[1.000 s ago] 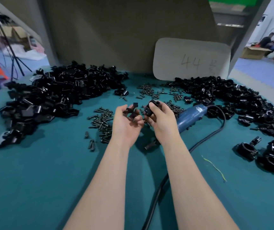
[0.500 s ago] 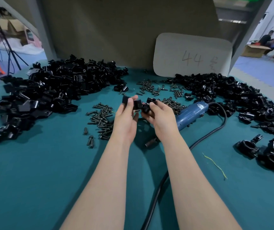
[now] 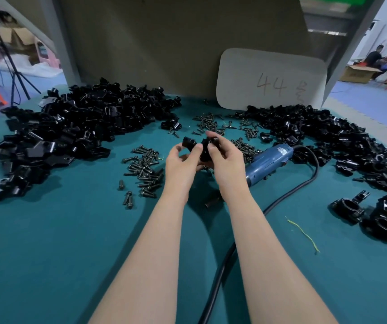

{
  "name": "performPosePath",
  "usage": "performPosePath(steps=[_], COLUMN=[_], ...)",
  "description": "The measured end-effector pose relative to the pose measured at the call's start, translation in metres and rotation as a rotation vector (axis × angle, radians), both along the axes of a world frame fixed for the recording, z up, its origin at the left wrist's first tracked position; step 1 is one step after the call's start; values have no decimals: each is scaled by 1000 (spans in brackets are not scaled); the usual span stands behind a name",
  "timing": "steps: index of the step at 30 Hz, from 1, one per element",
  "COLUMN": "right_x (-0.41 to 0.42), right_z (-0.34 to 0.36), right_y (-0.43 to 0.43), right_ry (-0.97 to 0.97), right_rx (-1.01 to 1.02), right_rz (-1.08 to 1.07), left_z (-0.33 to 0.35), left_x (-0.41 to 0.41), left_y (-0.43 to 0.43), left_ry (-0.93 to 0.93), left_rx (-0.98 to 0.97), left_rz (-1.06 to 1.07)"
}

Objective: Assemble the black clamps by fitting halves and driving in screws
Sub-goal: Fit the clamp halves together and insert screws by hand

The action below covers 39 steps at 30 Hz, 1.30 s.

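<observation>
Above the middle of the teal counter [image 3: 47, 253], the left grip [image 3: 183, 164] pinches one black clamp half [image 3: 189, 142] between thumb and fingers. The right grip [image 3: 225, 164] curls round a second clamp half [image 3: 207, 149], pressed against the first. Loose screws [image 3: 145, 169] lie just left of the hands. A blue electric screwdriver [image 3: 267, 162] lies to their right. Finished clamps [image 3: 375, 213] sit far right.

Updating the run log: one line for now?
step: fitting; left hand: grips clamp half; right hand: grips second half; blue screwdriver: lying unused
</observation>
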State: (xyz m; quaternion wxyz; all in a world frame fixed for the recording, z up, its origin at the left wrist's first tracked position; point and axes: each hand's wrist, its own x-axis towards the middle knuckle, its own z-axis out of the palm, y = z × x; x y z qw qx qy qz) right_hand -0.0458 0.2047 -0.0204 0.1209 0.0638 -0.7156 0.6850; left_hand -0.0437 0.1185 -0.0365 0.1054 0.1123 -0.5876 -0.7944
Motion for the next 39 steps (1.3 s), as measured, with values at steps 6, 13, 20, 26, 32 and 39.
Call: performPosePath(steps=[6, 13, 20, 26, 32, 39], right_x=[-2, -6, -1, 0, 1, 0], right_z=[-1, 12, 11, 5, -1, -4], right_y=[-1, 8, 10, 11, 5, 0], right_ry=[-3, 87, 142, 129, 79, 89], right_rx=[15, 56, 104, 14, 117, 164], right_rz=[-129, -203, -145, -112, -31, -102], left_z=[-1, 5, 10, 8, 5, 0], left_x=[2, 1, 4, 1, 2, 3], left_y=[-1, -1, -1, -1, 7, 11], left_ry=[106, 80, -20, 11, 95, 132], left_rx=[193, 565, 674, 541, 253, -256], left_rz=[49, -103, -231, -222, -183, 60])
